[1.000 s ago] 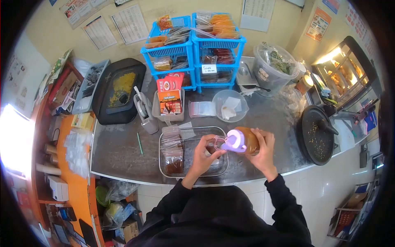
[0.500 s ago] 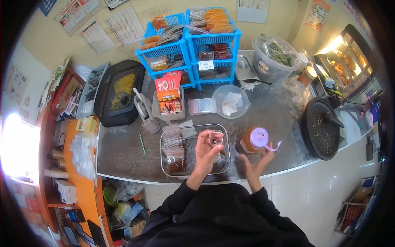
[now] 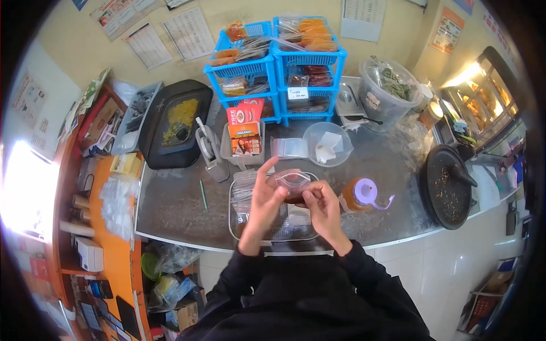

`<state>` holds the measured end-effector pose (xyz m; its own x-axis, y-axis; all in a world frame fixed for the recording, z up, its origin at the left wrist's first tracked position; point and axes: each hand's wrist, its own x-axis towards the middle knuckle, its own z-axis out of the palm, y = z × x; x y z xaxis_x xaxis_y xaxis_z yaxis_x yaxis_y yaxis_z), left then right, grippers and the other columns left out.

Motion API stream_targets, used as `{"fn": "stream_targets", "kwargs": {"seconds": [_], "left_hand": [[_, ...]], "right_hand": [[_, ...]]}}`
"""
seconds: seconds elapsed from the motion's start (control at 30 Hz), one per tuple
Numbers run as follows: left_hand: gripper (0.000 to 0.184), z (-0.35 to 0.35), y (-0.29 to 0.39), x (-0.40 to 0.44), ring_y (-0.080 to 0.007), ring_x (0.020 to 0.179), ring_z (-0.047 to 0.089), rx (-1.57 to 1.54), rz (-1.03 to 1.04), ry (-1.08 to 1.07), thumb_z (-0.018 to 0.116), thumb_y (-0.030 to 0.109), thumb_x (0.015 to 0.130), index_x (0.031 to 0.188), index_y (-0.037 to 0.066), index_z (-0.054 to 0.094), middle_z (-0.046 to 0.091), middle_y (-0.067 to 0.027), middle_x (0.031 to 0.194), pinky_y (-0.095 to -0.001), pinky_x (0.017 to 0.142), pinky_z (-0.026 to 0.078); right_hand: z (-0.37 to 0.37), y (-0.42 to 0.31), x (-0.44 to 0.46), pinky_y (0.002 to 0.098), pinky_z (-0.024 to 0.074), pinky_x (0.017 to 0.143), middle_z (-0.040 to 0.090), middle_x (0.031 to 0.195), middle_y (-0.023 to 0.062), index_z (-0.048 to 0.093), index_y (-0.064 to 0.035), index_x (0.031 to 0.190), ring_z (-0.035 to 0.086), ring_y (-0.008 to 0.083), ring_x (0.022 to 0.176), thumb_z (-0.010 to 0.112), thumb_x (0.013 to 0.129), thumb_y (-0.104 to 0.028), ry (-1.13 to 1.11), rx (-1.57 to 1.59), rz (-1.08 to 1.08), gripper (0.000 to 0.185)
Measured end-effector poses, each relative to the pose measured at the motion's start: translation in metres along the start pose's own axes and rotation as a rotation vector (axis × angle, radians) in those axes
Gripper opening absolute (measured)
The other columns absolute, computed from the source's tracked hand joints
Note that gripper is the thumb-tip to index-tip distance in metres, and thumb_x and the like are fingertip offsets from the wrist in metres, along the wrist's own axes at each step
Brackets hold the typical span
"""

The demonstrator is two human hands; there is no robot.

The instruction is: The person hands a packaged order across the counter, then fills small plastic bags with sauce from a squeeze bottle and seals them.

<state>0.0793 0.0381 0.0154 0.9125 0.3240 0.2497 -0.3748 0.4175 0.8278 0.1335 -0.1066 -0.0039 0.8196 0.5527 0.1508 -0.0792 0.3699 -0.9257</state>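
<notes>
A small clear zip bag point(image 3: 293, 178) is held up between my two hands, its mouth bowed apart and something dark low inside it. My left hand point(image 3: 265, 200) pinches the bag's left edge between thumb and fingers, with the index finger raised. At the right edge, the thumb and fingers of my right hand point(image 3: 324, 211) close on the plastic. Underneath lies a wire mesh basket point(image 3: 273, 239) with filled sachets point(image 3: 243, 196) along its left side. Just right of my right hand stands a squeeze bottle point(image 3: 359, 196) of brown-orange sauce with a lilac lid, its attached cap hanging open.
Behind the basket are a stack of flat plastic bags point(image 3: 290, 148), a clear bowl point(image 3: 339, 143) and a tape dispenser point(image 3: 211, 154). Blue tiered racks point(image 3: 278, 85) hold packets. A stone mortar point(image 3: 438, 199) sits at right, a black tray point(image 3: 153, 136) at left, a green pencil point(image 3: 203, 194) nearby.
My right hand has left the sauce bottle and moved left to grip the zip bag. The bag's mouth is now stretched between both hands. The whole view has shifted slightly.
</notes>
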Motion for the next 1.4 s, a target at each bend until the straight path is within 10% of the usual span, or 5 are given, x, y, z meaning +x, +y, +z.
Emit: {"fn": "stream_targets", "kwargs": {"seconds": [0.27,0.97,1.4], "left_hand": [[0.024,-0.01,0.044,0.009,-0.0151,0.085,0.07,0.447,-0.139,0.066,0.058,0.011,0.1,0.106,-0.01,0.068,0.074,-0.0119,0.094,-0.0266,0.083,0.055],[0.014,-0.022,0.052,-0.031,-0.0023,0.072,0.059,0.705,0.072,0.49,0.072,0.006,0.09,0.099,-0.004,0.073,0.071,-0.0019,0.084,-0.0161,0.061,0.044],[0.02,-0.098,0.042,-0.096,-0.0108,0.082,0.068,0.54,-0.163,0.273,0.063,0.008,0.096,0.108,-0.006,0.071,0.073,-0.0083,0.094,-0.0229,0.069,0.055]], "right_hand": [[0.002,-0.007,0.027,0.0222,0.0526,0.076,0.063,0.102,0.0025,0.053,-0.0028,0.112,0.06,0.0065,0.09,0.056,0.101,-0.011,-0.164,-0.042,0.026,0.014],[0.061,0.015,0.04,0.0176,0.0377,0.058,0.061,0.082,-0.0049,0.07,-0.0024,0.101,0.048,-0.0004,0.067,0.07,0.092,-0.008,-0.169,-0.05,-0.032,0.011],[0.055,0.051,0.015,0.0244,0.0458,0.068,0.067,0.085,0.0038,0.072,0.0003,0.097,0.059,0.0091,0.075,0.069,0.091,-0.009,-0.39,-0.21,0.055,0.011]]}}
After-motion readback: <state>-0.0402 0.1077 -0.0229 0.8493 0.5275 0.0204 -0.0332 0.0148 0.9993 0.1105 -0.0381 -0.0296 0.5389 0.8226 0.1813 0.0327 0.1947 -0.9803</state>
